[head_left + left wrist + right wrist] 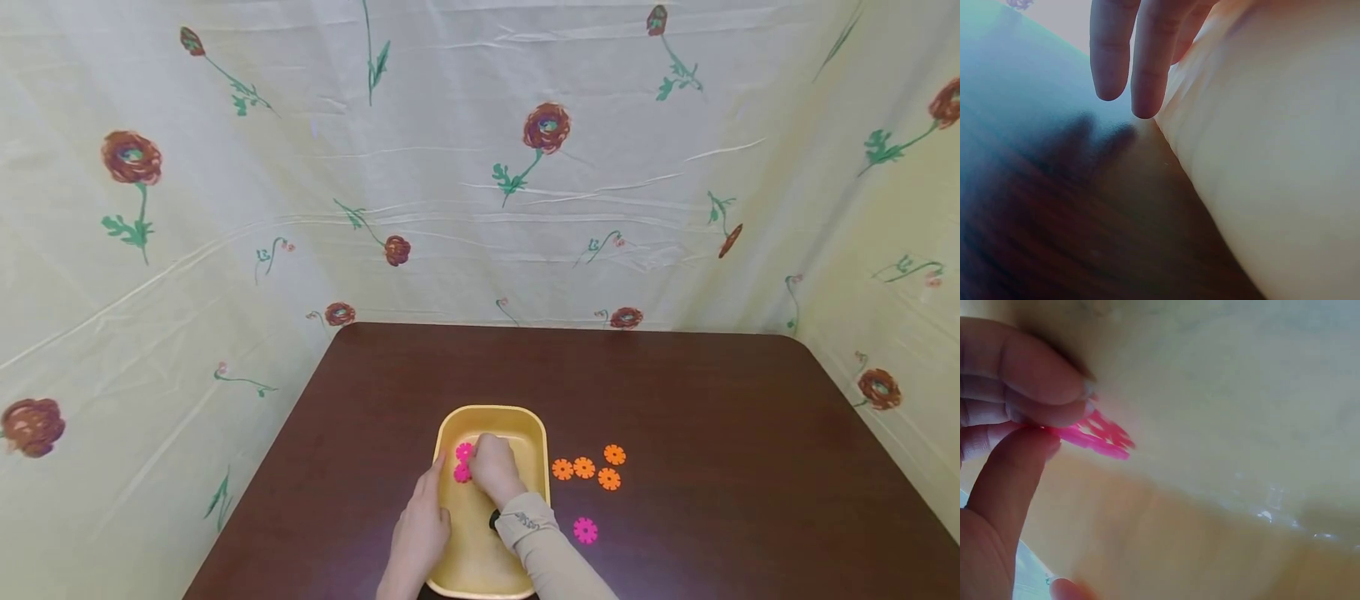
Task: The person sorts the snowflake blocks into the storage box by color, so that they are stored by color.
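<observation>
A yellow tray (491, 410) stands on the dark brown table near its front edge. My right hand (486, 460) reaches into the tray; thumb and fingers (1035, 375) pinch a pink toothed disc (1100, 434) just above the tray floor (1229, 425). In the head view two pink discs (462, 462) show beside that hand, and which one it holds is unclear. My left hand (429, 498) lies along the tray's left side, its fingers (1129, 56) straight against the tray's outer wall (1272, 162), just over the tabletop.
Several orange toothed discs (585, 468) lie on the table right of the tray. One more pink disc (585, 530) lies nearer the front. A flowered cloth (480, 167) walls in the table at the back and both sides.
</observation>
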`<control>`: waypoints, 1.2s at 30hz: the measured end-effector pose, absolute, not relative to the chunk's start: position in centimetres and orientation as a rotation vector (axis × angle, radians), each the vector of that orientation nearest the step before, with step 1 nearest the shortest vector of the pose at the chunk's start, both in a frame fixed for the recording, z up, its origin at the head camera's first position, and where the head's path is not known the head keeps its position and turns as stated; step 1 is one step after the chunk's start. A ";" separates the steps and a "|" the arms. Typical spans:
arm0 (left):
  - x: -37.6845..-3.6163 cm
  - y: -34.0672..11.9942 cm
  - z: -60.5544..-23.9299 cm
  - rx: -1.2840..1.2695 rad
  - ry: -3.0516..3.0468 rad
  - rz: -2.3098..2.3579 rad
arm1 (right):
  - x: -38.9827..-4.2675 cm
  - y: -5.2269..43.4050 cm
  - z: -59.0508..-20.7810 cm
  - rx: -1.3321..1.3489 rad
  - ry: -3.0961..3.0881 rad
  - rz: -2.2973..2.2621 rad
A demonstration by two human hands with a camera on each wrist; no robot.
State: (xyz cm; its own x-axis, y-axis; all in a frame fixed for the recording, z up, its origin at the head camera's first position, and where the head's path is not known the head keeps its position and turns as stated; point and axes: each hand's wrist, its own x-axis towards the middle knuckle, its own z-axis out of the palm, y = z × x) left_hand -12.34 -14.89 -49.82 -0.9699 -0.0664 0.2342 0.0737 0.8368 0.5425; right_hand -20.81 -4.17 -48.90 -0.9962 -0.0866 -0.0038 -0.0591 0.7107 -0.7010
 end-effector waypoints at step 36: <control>-12.4 -14.7 -49.8 0.044 -2.816 -0.852 | -19.8 1.5 -42.8 -0.170 2.889 -1.323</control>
